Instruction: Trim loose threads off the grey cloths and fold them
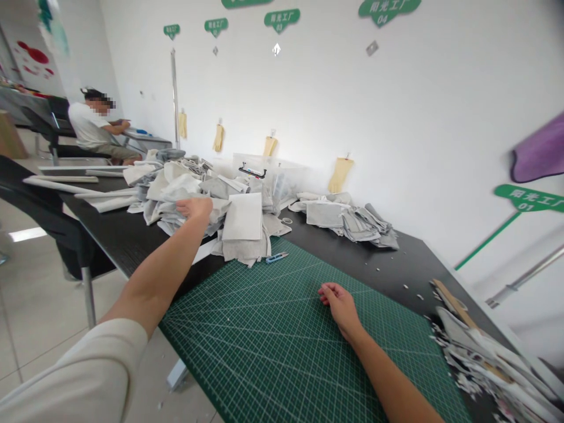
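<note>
Left hand (I cannot tell its grip) is at the fabric heap beyond the cutting mat, right hand half-curled, empty over that mat; one tug could topple the heap

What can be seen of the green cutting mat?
The green cutting mat is a thin, plastic-looking sheet printed with a pale grid and slanting lines. It lies flat on the black table, its near part out of frame. Grey cloth pieces and blue snips rest at its far corner; whether the right hand touches it is unclear.
</note>
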Action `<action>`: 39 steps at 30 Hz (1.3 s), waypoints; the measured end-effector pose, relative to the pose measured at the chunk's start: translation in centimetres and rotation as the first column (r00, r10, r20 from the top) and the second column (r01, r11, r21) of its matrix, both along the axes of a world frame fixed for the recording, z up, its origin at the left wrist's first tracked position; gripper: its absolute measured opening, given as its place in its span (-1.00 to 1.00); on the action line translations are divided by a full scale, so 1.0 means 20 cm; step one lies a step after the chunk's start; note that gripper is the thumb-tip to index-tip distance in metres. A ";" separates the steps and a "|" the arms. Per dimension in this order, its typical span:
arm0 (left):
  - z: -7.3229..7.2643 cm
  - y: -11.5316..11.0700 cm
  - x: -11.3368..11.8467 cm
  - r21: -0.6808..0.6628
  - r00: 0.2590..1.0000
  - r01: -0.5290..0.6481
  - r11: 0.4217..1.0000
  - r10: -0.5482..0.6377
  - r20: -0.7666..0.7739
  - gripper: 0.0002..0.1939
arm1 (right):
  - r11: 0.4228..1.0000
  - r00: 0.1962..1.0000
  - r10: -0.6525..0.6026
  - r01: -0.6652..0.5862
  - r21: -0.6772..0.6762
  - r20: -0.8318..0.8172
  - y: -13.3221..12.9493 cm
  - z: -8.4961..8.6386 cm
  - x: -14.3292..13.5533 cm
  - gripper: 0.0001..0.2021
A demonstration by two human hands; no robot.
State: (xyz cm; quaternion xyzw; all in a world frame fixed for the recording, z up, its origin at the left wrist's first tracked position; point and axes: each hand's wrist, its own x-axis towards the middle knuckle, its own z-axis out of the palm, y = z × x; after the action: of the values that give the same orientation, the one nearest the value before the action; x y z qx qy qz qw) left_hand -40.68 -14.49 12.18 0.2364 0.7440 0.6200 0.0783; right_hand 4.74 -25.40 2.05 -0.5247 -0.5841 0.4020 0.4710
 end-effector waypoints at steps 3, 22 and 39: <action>-0.01 0.05 0.05 -0.084 0.985 -0.148 0.985 0.154 0.078 -0.13 | 1.000 1.000 0.001 -0.001 0.004 0.003 0.00 0.00 0.00 -0.66; -0.25 -0.16 0.78 0.149 0.575 0.501 0.852 -0.200 -0.793 -0.19 | 1.000 0.999 0.006 -0.006 0.003 0.047 0.01 -0.02 0.00 -0.65; -0.49 -0.30 1.25 -0.646 -0.415 0.713 0.274 -0.577 -0.703 -0.74 | 0.999 0.989 0.030 -0.032 0.009 0.148 0.05 -0.06 0.02 -0.69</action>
State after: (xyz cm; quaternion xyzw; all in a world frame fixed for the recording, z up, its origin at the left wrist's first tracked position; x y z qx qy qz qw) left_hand -15.68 -20.57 2.45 0.9435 0.2690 0.1898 -0.0386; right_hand 5.20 -24.34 0.91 -0.5413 -0.6278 0.3658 0.4232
